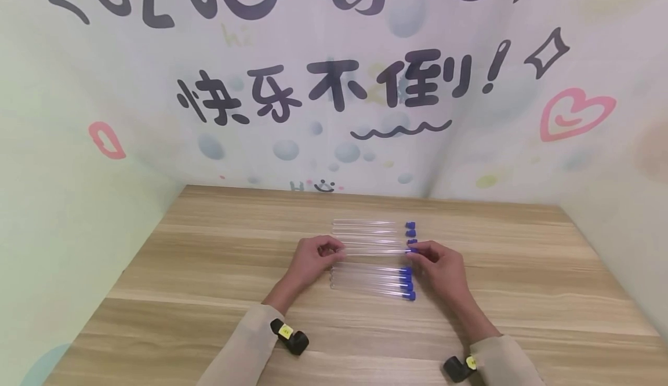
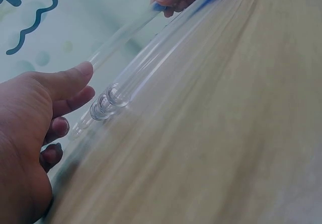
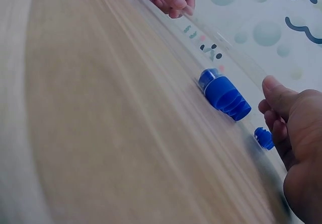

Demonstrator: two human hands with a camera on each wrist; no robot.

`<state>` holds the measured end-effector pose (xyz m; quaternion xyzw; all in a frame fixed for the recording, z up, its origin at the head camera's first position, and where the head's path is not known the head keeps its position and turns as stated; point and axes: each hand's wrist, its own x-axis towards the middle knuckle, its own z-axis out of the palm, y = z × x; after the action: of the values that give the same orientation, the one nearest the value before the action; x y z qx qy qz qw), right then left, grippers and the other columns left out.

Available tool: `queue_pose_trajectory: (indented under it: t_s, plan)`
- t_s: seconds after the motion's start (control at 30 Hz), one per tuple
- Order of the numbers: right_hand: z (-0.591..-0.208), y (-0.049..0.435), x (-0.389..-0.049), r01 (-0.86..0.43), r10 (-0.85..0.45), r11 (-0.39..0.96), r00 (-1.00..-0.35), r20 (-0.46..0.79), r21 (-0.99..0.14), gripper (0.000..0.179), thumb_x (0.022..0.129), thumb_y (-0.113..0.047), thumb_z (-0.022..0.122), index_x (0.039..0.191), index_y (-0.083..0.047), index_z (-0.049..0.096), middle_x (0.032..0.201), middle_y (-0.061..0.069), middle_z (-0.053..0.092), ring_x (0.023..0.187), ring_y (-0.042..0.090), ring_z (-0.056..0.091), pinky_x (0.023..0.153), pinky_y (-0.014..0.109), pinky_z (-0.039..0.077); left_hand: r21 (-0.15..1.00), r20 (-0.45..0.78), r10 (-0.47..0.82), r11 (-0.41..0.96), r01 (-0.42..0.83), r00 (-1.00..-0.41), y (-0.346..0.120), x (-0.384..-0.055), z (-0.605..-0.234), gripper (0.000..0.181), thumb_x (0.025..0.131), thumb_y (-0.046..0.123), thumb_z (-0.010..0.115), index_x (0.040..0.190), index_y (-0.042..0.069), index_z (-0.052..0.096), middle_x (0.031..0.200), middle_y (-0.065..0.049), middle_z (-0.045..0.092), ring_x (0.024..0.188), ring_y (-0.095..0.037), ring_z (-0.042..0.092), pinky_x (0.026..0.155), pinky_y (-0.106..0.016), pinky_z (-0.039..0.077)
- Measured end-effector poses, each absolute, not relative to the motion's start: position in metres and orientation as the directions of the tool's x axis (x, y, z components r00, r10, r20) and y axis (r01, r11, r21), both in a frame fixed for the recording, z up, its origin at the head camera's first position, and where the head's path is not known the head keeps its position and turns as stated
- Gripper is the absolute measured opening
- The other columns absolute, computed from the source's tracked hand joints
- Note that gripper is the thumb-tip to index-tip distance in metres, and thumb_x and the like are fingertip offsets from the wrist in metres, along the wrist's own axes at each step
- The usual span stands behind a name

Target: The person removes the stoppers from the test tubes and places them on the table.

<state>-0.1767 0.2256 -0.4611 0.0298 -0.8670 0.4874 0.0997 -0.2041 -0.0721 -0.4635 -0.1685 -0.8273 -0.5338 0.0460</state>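
Note:
A clear test tube (image 1: pixel 373 252) lies crosswise between both hands, lifted a little off the table. My left hand (image 1: pixel 313 258) pinches its closed end between thumb and fingers. At the other end my right hand (image 1: pixel 443 267) pinches the tube by its blue cap (image 1: pixel 412 251), which the fingers partly cover. Nearer to me, several capped test tubes (image 1: pixel 367 284) lie side by side; their blue caps (image 3: pixel 224 94) show large in the right wrist view. Beyond the hands lie uncapped test tubes (image 1: pixel 365 231), with loose blue caps (image 1: pixel 410 233) just off their right ends.
The wood-grain table (image 1: pixel 209 247) reaches back to a white printed cloth (image 1: pixel 250 160) with dark lettering. Pale walls stand on the left and right. Each wrist wears a small black camera (image 1: pixel 289 337) at the sleeve.

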Motion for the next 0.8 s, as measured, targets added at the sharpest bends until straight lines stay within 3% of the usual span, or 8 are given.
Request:
queue_pose_trajectory:
  t_s: [0.2, 0.43, 0.8]
  plan:
    - [-0.4612, 0.2256, -0.1760, -0.148, -0.008, 0.481, -0.986, 0.164, -0.864, 0.019, 0.082, -0.027, 0.077, 0.097, -0.017, 0.073, 0.095, -0.002, 0.070, 0.086, 0.017, 0.062, 0.070, 0.022, 0.050, 0.873, 0.245, 0.167, 0.392, 0.292, -0.955, -0.0720, -0.2037, -0.4630, 0.011, 0.083, 0.019, 0.076, 0.093, 0.017, 0.074, 0.079, 0.009, 0.064, 0.068, -0.012, 0.054, 0.062, -0.026, 0.045]
    - [-0.4613, 0.2266, -0.1773, -0.189, -0.070, 0.458, -0.982, 0.177, -0.869, 0.017, 0.081, -0.026, 0.077, 0.094, -0.016, 0.074, 0.095, -0.001, 0.070, 0.086, 0.017, 0.061, 0.071, 0.022, 0.048, 0.871, 0.264, 0.152, 0.387, 0.303, -0.953, -0.0725, -0.2048, -0.4641, 0.012, 0.083, 0.019, 0.075, 0.094, 0.017, 0.074, 0.078, 0.008, 0.064, 0.068, -0.012, 0.052, 0.062, -0.024, 0.045]
    - [-0.4576, 0.2265, -0.1749, -0.132, 0.009, 0.490, -0.988, 0.156, -0.861, 0.017, 0.080, -0.026, 0.079, 0.093, -0.017, 0.074, 0.093, -0.004, 0.071, 0.084, 0.017, 0.062, 0.069, 0.022, 0.050, 0.875, 0.253, 0.165, 0.382, 0.298, -0.953, -0.0728, -0.2024, -0.4609, 0.013, 0.080, 0.020, 0.078, 0.093, 0.016, 0.075, 0.075, 0.009, 0.063, 0.066, -0.012, 0.054, 0.059, -0.025, 0.046]
